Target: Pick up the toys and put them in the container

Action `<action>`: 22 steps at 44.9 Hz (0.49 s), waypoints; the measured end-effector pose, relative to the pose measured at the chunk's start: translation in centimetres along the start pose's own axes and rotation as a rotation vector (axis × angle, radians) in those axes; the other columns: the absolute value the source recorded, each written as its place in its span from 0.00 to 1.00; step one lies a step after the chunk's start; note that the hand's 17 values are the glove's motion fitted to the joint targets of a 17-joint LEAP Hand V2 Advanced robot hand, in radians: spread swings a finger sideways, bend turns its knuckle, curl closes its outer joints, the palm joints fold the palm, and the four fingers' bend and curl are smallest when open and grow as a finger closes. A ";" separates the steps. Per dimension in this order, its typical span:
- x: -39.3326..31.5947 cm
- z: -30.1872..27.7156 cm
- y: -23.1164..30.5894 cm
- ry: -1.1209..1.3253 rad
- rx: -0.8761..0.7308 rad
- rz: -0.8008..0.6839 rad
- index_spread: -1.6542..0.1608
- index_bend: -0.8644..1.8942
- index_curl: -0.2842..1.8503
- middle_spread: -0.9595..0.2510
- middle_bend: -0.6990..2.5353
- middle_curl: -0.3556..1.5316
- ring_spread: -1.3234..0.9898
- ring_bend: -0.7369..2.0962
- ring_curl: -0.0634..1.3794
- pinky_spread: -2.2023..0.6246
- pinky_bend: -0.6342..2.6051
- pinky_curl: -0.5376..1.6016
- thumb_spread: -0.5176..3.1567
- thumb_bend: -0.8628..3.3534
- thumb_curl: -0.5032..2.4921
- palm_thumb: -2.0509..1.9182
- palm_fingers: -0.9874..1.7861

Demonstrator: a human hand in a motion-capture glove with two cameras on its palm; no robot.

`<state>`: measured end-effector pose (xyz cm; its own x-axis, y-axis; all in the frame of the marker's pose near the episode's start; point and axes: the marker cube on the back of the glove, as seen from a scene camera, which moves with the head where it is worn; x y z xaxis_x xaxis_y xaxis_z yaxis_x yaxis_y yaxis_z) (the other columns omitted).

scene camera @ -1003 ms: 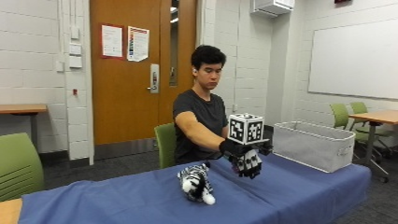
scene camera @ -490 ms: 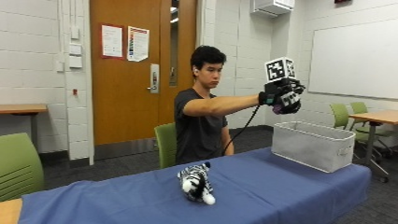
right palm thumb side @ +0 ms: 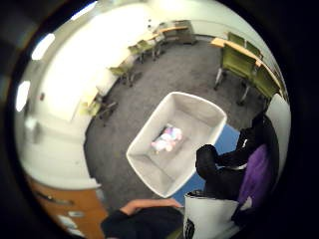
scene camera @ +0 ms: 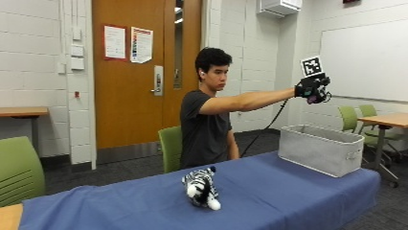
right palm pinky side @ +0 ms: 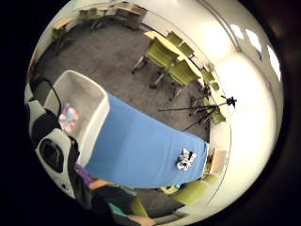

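Observation:
My gloved right hand is stretched out high in the air above the grey fabric container, which stands at the right end of the blue table. Its fingers grip a black and purple plush toy, which shows close to the palm in the thumb side view. Far below the palm, a pink and white toy lies inside the container. A zebra plush toy lies on the cloth near the table's middle, far from the hand.
Green chairs stand behind the table and at its left end. More green chairs and a wooden table are beyond the container. A tripod stands on the carpet past the table's zebra end.
The hand rose from table height beside the zebra toy and swung right, to high above the container. The zebra toy has stayed where it was.

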<state>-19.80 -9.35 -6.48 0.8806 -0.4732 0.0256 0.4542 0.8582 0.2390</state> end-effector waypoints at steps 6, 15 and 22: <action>-4.9 1.0 -1.4 -0.109 -0.024 0.052 0.81 0.63 0.50 0.59 0.57 0.53 0.40 0.68 0.45 0.61 0.47 0.46 0.28 0.26 0.51 0.65 0.80; 0.2 4.4 -0.1 -0.186 -0.111 -0.081 0.82 0.64 0.50 0.59 0.57 0.53 0.40 0.69 0.46 0.61 0.47 0.47 0.28 0.27 0.54 0.65 0.80; -0.4 6.4 0.7 -0.249 -0.345 -0.052 0.81 0.62 0.51 0.58 0.57 0.53 0.41 0.70 0.45 0.61 0.46 0.46 0.29 0.26 0.55 0.61 0.76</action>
<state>-20.74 -9.83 -0.11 0.8147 -0.5153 0.2661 0.5534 0.8279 -0.0912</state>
